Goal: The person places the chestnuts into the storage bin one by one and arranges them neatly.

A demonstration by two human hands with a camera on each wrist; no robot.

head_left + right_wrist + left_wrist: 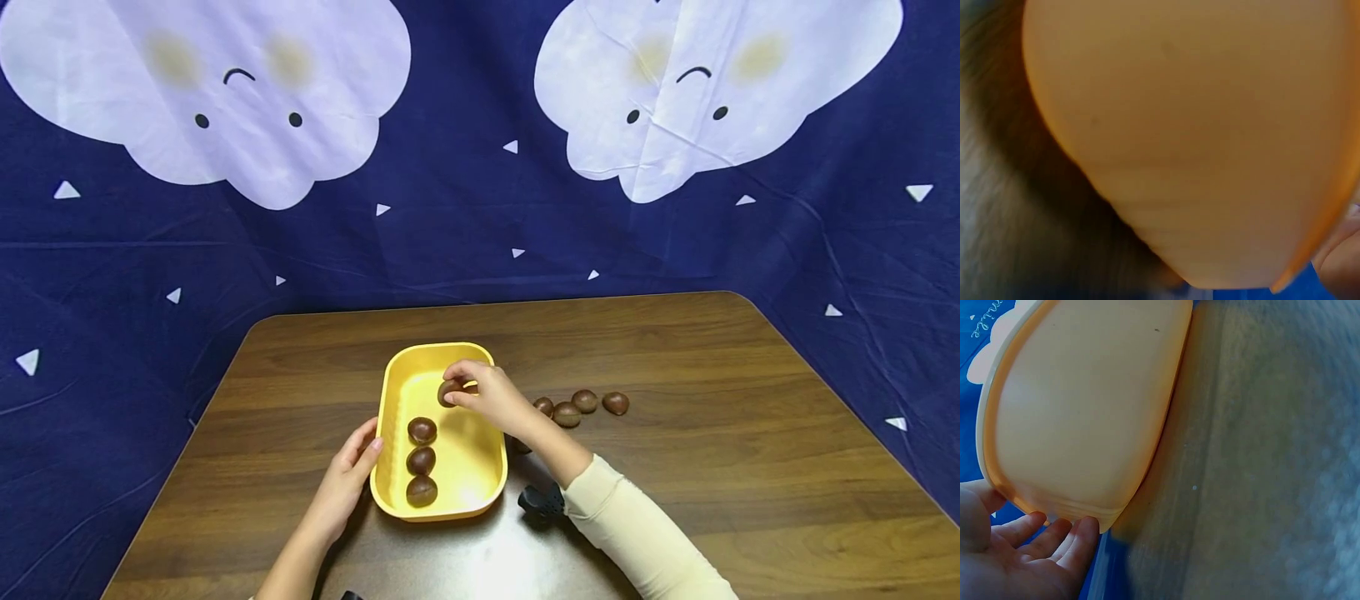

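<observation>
Inside the yellow plastic box (450,510), three brown chestnuts (422,461) lie in a row along its left side. My right hand (491,398) is over the far part of the box and pinches another chestnut (448,392) between thumb and fingers. At the box's left side, my left hand (348,479) grips the wall, thumb at the rim and fingers against the outside. The left wrist view shows those fingers (1088,534) touching the box wall (1079,412). In the right wrist view the box's outer wall (1191,137) fills most of the picture, and only part of the hand (1344,259) appears.
Several loose chestnuts (567,414) lie on the brown wooden table (712,400) right of the box, some partly behind the right forearm. A black device (542,502) is by the right sleeve. A dark blue cloth (457,233) with clouds hangs behind the table.
</observation>
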